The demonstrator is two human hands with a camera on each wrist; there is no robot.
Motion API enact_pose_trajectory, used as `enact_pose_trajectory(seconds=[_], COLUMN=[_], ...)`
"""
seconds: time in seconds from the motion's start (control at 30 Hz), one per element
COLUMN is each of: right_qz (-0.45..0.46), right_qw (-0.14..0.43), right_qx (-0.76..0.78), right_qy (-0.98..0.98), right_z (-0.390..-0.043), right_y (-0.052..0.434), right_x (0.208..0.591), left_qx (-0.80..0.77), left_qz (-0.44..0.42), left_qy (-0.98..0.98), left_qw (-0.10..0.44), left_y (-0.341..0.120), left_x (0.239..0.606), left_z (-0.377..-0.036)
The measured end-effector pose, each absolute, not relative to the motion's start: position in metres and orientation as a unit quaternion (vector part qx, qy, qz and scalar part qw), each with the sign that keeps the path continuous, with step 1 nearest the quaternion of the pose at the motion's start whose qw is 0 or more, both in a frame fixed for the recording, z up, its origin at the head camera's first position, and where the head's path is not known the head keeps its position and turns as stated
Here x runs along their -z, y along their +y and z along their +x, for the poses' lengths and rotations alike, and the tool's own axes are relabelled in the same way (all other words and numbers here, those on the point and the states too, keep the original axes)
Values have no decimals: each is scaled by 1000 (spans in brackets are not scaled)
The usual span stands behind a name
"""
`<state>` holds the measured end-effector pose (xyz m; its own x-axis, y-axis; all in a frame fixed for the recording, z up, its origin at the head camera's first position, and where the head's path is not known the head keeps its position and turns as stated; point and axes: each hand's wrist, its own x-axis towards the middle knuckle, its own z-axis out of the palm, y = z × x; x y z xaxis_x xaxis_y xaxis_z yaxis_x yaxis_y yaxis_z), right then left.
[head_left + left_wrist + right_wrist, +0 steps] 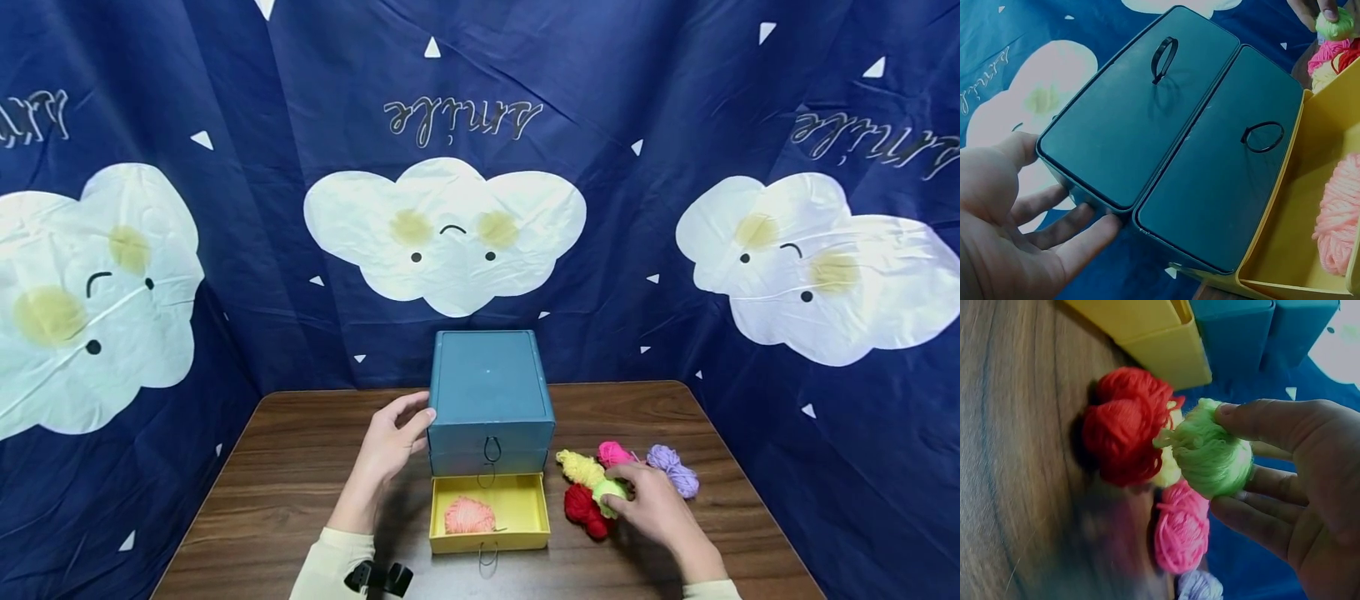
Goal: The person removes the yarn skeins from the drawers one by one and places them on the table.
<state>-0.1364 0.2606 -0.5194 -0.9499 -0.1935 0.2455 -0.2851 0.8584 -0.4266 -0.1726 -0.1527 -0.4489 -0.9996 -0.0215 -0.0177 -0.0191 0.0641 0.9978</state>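
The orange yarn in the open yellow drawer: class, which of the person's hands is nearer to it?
Roughly equal, perhaps the left. The left hand presses the blue box's side, up and left of the orange yarn; the right hand holds green yarn beyond the drawer's right wall.

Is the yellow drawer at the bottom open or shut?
Open. The yellow drawer is pulled out in front of the blue box, and the peach yarn lies inside it.

You face a dark wooden table [300, 467]; behind and beside it hangs a navy curtain [600, 125] printed with smiling white clouds [442, 237].
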Motion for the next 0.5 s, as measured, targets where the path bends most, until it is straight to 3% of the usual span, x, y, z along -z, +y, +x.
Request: enact_pose_trajectory(seconds=[0.5], right_qz=[84], right_qw=[63], right_qx=[-253], right_qy=[-962], right_z=[-135], right_y=[284], right_x=[534], left_qx=[682], left_qz=[17], left_qy=[-731], left_qw=[0], left_y=[-152], left_x=[450], left_z=[-174])
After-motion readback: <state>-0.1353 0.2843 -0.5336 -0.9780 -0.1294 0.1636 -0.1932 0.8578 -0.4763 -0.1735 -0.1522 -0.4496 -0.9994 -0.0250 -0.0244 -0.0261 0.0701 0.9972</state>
